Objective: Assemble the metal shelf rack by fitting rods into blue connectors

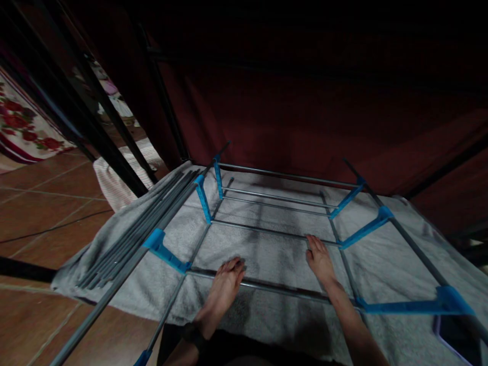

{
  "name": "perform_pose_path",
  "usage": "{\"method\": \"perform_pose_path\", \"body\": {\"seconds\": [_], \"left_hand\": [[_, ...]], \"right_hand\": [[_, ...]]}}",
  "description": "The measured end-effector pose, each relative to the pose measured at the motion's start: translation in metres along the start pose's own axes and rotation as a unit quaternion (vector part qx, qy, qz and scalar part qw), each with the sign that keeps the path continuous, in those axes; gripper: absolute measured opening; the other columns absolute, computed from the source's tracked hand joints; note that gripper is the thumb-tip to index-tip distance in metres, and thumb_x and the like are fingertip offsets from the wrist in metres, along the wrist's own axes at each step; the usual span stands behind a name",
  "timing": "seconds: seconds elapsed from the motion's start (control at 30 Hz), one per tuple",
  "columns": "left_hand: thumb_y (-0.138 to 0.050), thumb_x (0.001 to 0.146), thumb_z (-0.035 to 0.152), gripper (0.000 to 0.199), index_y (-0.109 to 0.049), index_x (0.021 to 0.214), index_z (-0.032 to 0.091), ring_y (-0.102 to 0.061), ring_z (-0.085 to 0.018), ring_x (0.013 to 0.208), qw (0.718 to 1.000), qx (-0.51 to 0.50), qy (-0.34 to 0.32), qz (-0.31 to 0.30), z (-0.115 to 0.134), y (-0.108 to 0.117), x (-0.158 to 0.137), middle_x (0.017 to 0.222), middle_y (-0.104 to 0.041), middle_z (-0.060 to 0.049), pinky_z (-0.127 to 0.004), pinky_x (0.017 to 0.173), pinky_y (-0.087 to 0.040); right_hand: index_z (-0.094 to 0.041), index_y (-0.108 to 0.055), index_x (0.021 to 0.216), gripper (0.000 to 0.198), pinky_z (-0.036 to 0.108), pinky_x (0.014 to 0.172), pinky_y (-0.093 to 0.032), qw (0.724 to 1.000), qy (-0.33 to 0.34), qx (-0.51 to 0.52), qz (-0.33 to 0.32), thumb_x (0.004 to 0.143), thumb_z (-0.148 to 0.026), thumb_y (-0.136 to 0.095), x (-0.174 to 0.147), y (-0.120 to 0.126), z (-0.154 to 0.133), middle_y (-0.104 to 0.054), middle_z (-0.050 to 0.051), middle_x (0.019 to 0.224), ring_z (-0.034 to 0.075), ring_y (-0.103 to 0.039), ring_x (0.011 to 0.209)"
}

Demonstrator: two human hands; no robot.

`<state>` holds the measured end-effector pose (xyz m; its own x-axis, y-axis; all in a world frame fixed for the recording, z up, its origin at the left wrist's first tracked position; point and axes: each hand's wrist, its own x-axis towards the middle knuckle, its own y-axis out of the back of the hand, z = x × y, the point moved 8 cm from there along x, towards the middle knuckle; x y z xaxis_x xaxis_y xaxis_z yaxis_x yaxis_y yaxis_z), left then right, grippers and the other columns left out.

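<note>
Dim red-brown floor tiles and a dark maroon fabric wall frame the head view, with a pale grey cloth spread on the floor between them. On that cloth lies a rack frame of thin grey metal rods joined by bright blue plastic connectors, partly assembled. A bundle of loose grey rods rests along the cloth's left edge, just beside the frame. Farther left, a floral fabric shows behind black uprights.

The left hand lies palm down with its fingers curled loosely over the nearest cross rod, touching it rather than clamping it. The right hand lies flat and open, fingertips at the next cross rod, gripping nothing that I can make out.

Judging by its build, the frame should be light and fairly stiff along each rod, yet liable to wobble or pull apart at the push-fit connectors. It is probably best held on the rods close to the blue joints.
</note>
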<state>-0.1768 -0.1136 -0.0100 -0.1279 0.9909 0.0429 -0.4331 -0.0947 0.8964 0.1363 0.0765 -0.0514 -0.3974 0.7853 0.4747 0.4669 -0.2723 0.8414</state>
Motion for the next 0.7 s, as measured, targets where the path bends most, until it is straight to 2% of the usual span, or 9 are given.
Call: {"method": "perform_pose_path", "body": {"seconds": [0.23,0.37,0.43,0.53,0.63,0.67,0.7], "left_hand": [[-0.049,0.103,0.026,0.034,-0.073,0.127,0.02,-0.064,-0.026,0.128,0.999,0.002,-0.025,0.022,0.001,-0.001,-0.003,0.137,-0.069,-0.011,-0.047,0.113,-0.052],[-0.053,0.099,0.018,0.033,-0.073,0.126,0.02,-0.067,-0.027,0.124,0.998,0.03,-0.048,0.031,0.02,0.013,-0.008,0.137,-0.069,-0.011,-0.047,0.107,-0.056],[-0.053,0.099,0.017,0.035,-0.072,0.127,0.021,-0.068,-0.027,0.122,0.995,0.037,-0.078,0.04,0.041,0.032,-0.017,0.139,-0.067,-0.012,-0.046,0.105,-0.058],[-0.05,0.1,0.016,0.037,-0.069,0.131,0.022,-0.069,-0.024,0.12,0.988,0.04,-0.135,0.059,0.077,0.076,-0.044,0.139,-0.067,-0.01,-0.041,0.102,-0.06],[-0.051,0.1,0.018,0.046,-0.06,0.143,0.03,-0.067,-0.02,0.123,0.969,0.043,-0.221,0.1,0.115,0.128,-0.091,0.138,-0.068,-0.006,-0.035,0.107,-0.057],[-0.052,0.1,0.022,0.046,-0.059,0.144,0.035,-0.068,-0.018,0.12,0.957,0.038,-0.249,0.14,0.124,0.148,-0.111,0.133,-0.071,-0.003,-0.032,0.108,-0.056],[-0.054,0.101,0.028,0.045,-0.059,0.144,0.04,-0.07,-0.015,0.115,0.955,0.042,-0.246,0.163,0.127,0.164,-0.129,0.126,-0.074,0.001,-0.027,0.106,-0.056]], "right_hand": [[-0.012,-0.055,0.147,0.056,0.051,0.116,-0.046,1.0,-0.01,-0.014,-0.002,0.093,-0.014,-0.04,0.004,0.001,0.0,-0.062,0.016,0.141,0.029,-0.053,0.138],[-0.014,-0.056,0.146,0.057,0.052,0.115,-0.047,1.0,-0.02,-0.012,0.016,0.091,-0.015,-0.042,0.003,0.0,0.001,-0.064,0.015,0.138,0.029,-0.054,0.135],[-0.014,-0.056,0.146,0.057,0.052,0.115,-0.047,1.0,-0.018,-0.005,0.017,0.091,-0.016,-0.042,0.003,0.0,0.001,-0.063,0.015,0.138,0.029,-0.054,0.135],[-0.014,-0.055,0.147,0.057,0.052,0.116,-0.046,1.0,-0.013,0.004,0.019,0.091,-0.016,-0.042,0.002,0.001,0.001,-0.062,0.015,0.139,0.029,-0.053,0.135],[-0.015,-0.053,0.148,0.058,0.052,0.116,-0.045,1.0,-0.015,0.011,0.018,0.092,-0.017,-0.042,0.002,0.002,0.0,-0.061,0.015,0.14,0.029,-0.052,0.136],[-0.014,-0.053,0.148,0.058,0.052,0.117,-0.045,1.0,-0.016,0.014,0.018,0.092,-0.018,-0.042,0.001,0.002,0.0,-0.061,0.015,0.141,0.029,-0.051,0.137],[-0.014,-0.053,0.148,0.058,0.052,0.117,-0.044,1.0,-0.017,0.015,0.019,0.092,-0.019,-0.042,0.001,0.002,-0.001,-0.061,0.015,0.141,0.029,-0.051,0.137]]}}
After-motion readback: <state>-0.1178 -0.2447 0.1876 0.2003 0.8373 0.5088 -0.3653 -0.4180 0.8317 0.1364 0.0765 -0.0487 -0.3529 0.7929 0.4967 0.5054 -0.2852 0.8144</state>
